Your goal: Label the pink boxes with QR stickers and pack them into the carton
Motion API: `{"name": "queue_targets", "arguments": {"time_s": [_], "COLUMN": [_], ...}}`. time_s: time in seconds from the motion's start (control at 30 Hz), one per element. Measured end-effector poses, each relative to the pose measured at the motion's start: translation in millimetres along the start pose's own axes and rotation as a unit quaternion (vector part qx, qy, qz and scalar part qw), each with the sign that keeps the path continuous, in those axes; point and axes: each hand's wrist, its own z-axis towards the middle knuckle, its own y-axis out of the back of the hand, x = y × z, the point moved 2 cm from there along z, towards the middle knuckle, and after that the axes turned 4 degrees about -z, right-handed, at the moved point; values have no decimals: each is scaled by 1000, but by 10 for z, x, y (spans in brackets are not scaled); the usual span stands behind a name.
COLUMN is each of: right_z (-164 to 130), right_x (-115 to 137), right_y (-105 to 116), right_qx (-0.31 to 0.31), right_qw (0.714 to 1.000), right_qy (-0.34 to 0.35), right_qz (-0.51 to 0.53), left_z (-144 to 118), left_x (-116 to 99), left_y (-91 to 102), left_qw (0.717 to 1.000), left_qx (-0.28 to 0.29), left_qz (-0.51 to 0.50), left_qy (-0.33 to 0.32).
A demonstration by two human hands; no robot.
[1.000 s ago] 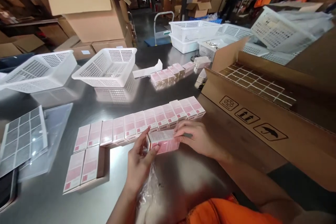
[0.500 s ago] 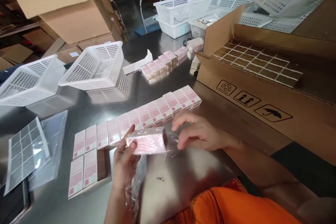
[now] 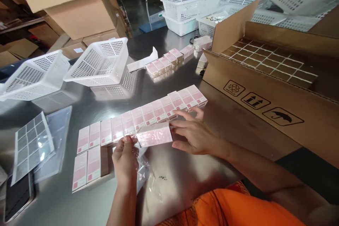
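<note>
A small pink-and-white box [image 3: 156, 136] is held above the metal table in front of me, partly covered by clear plastic film. At its left end, my left hand [image 3: 125, 157] pinches the film between thumb and fingers. My right hand [image 3: 193, 132] is open at the box's right end, fingers spread; whether the fingertips touch it I cannot tell. A loose clear plastic film [image 3: 143, 169] hangs beside my left wrist. Behind the held box runs a slanting row of similar pink boxes [image 3: 143, 116], with two more boxes [image 3: 94, 164] in front of its left end.
To the right stands an open carton [image 3: 265, 95] with a divider grid inside. Two white baskets [image 3: 100, 65] sit at the far left. A gridded sheet [image 3: 33, 146] and a phone [image 3: 19, 194] lie at left. More wrapped boxes [image 3: 164, 64] rest at the back.
My left hand has shifted from gripping the box body to pinching film at its left end. My right fingers have come to the box's right end. The view has shifted slightly.
</note>
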Motion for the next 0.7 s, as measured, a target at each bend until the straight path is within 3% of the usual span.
{"name": "queue_targets", "arguments": {"time_s": [0.1,0.2,0.37,0.43,0.5,0.57,0.6,0.67,0.7], "right_z": [23,39,54,55,65,105,137,203,232], "right_x": [-21,-46,-165,-306,-453,-519,-504,-391,-311], "right_y": [-122,-219,-256,-185,-104,-82,-114,-258,-353], "right_qx": [-38,-93,-119,-181,-260,-304,-299,-244,-196], "right_qw": [991,952,904,864,799,755,748,765,786], "right_qy": [-90,-180,-227,-261,-309,-341,-350,-354,-348], "right_qz": [89,228,342,391,446,471,478,479,471], "left_z": [-53,-167,-213,-160,-147,-232,-317,-548,-677], "left_x": [18,63,-29,-179,-342,-434,-440,-369,-305], "left_y": [-1,-26,-58,-10,69,134,141,80,16], "left_qw": [998,994,987,980,971,968,963,937,906], "left_qx": [-25,-36,-39,-42,-25,34,89,245,345], "left_qz": [-16,-25,-62,-98,-124,-114,-101,-51,-15], "left_qy": [-48,-96,-142,-166,-200,-222,-233,-245,-244]}}
